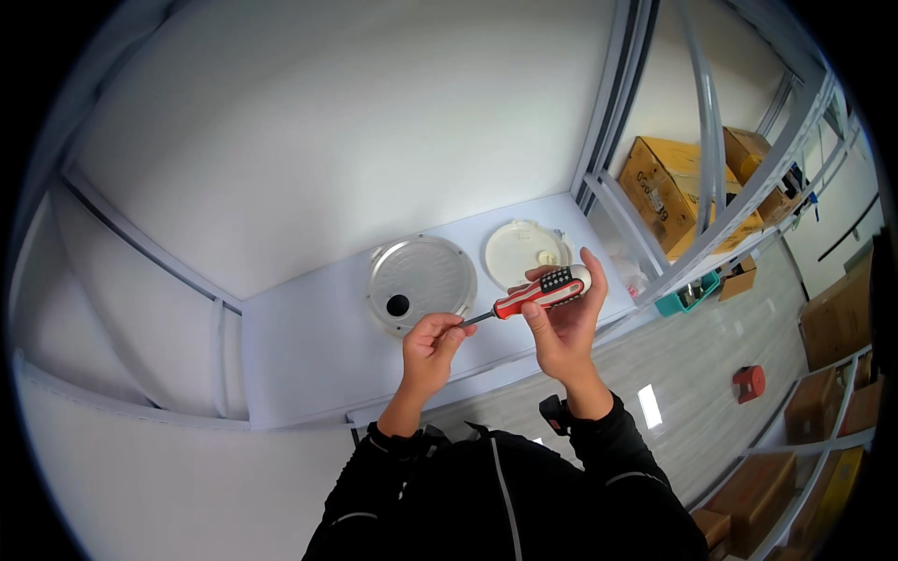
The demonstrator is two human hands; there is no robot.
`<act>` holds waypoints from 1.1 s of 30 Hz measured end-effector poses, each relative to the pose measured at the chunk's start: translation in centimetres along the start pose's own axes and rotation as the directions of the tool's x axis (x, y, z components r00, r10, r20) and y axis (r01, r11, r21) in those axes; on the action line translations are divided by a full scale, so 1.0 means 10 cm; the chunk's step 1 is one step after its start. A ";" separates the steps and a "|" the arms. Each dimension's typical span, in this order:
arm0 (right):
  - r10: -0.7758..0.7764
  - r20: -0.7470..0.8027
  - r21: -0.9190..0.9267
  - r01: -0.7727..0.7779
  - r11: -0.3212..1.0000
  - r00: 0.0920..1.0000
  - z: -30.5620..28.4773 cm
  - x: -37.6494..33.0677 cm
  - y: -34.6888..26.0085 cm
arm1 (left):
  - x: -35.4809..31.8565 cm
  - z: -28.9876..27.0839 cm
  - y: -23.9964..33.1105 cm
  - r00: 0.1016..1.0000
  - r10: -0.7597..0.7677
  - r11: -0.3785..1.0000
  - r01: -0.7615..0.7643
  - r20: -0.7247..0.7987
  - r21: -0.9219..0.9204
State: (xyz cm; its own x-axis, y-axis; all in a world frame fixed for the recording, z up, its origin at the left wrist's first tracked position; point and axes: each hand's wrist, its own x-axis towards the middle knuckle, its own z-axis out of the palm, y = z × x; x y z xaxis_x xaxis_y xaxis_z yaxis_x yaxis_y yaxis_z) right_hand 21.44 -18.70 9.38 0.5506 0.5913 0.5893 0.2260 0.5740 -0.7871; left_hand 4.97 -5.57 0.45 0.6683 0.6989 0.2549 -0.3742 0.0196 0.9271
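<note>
Now right hand (564,323) grips screwdriver (540,293); left hand (432,344) pinches tip.

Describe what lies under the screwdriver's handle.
The right hand holds the screwdriver above the table; the cream round disc lies behind, its near edge hidden.

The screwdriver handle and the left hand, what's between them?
Head view: only the screwdriver's thin dark shaft spans the gap from handle to left hand, over the white table.

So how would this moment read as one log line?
right hand: holds screwdriver handle | left hand: pinches its tip | table: clear round cover, white round base
</note>
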 end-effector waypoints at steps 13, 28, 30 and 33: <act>-0.094 0.077 -0.181 0.107 0.978 0.993 0.66 0.05 0.23 | 0.15 -0.94 0.37 0.935 0.285 0.463 -0.329 0.213 0.823; -0.047 0.101 -0.458 0.088 0.885 0.994 1.27 -0.02 0.35 | 0.32 -1.36 0.13 0.925 0.225 0.539 -0.379 0.305 0.752; -0.020 0.085 -0.504 0.060 0.861 0.996 1.31 -0.04 0.37 | 0.33 -1.38 0.10 0.925 0.224 0.550 -0.381 0.308 0.744; 0.015 0.070 -0.550 0.026 0.835 0.997 1.37 -0.04 0.39 | 0.34 -1.39 0.09 0.920 0.235 0.559 -0.391 0.313 0.731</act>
State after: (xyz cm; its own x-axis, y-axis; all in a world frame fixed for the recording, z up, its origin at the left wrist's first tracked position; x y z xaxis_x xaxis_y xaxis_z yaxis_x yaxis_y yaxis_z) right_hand 11.07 -8.96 8.56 0.4960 0.6385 0.5884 0.6451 0.1826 -0.7420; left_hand -2.04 6.78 -1.72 0.7284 0.4242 0.5380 -0.0002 -0.7852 0.6193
